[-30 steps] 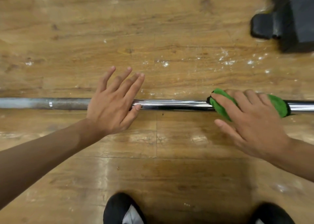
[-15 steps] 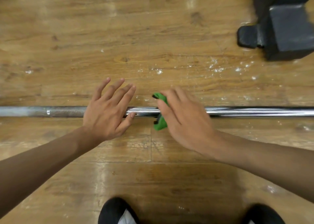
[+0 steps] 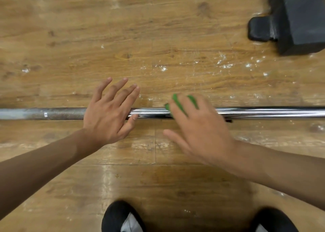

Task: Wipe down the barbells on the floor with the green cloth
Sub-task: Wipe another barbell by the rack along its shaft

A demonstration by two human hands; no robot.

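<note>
- One barbell [image 3: 263, 112] lies on the wooden floor [image 3: 158, 38]. Its long axis runs straight from left to right across the view. The shaft is dull and knurled toward its left end and bright chrome toward its right.
- Green cloth [image 3: 176, 102]: draped over the chrome shaft near the middle of the barbell. It is mostly covered by fingers, with only strips of green showing between them.
- Right hand [image 3: 202, 129]: reaches in from the near side of the barbell. The fingers lie nearly straight across the cloth and press it onto the shaft, and the thumb is spread clear on the near side. The grip is an open, flat press, not a pinch. The hand is blurred, so the fingertips beyond the bar are not sharp.
- Left hand [image 3: 107, 115]: just beside the cloth, to its left along the barbell. The fingers are spread and straight, and the palm rests over the shaft where knurling meets chrome. It holds nothing.
- Governing relation (a judgement): the wipe must travel along the barbell's axis. The left hand covers the shaft to the left of the cloth, while a long bare chrome run extends to its right. The right hand is therefore the one placed to stroke that way.
- Surroundings: black equipment [image 3: 302, 20] stands on the far side of the barbell toward its right end, well apart from it. Two dark shoes [image 3: 121, 217] are on the near side.
</note>
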